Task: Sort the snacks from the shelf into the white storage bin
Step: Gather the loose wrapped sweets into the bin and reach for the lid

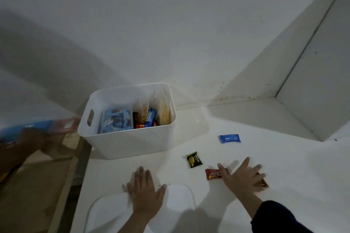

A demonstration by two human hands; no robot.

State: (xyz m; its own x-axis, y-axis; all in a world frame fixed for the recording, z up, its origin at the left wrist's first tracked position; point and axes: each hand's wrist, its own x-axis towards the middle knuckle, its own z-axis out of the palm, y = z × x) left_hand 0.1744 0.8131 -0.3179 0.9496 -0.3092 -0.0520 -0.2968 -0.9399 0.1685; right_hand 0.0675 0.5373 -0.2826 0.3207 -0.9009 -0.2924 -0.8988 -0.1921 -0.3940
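Left hand (145, 193) lies flat, fingers straight and spread, palm down on a white lid (176, 195) that sits on the white shelf (265, 157). It holds nothing.

Right hand (244, 177) is open too, fingers spread and straight, lying over a brown packet (262, 183) whose corner shows past the fingertips. Whether the palm presses it I cannot tell. A red snack packet (213, 173) lies touching the thumb side of this hand, between the two hands.

Beyond the right hand's thumb, a black and green packet (194, 159) lies on the shelf, apart from the red one. Further out past the right hand's fingers lies a blue packet (229, 138), well apart from the others.

White storage bin (128, 142) stands beyond the left hand, upright, open top, slot handle on its left wall. Inside: light blue packets (116, 122) on the left side, and darker wrappers (146, 119) in red, orange and blue on the right side, with clear bags behind them.

Far to the left of the left hand, a blurred second person's hand (30, 142) with a blue and pink object (37, 127); too smeared to tell the grip.
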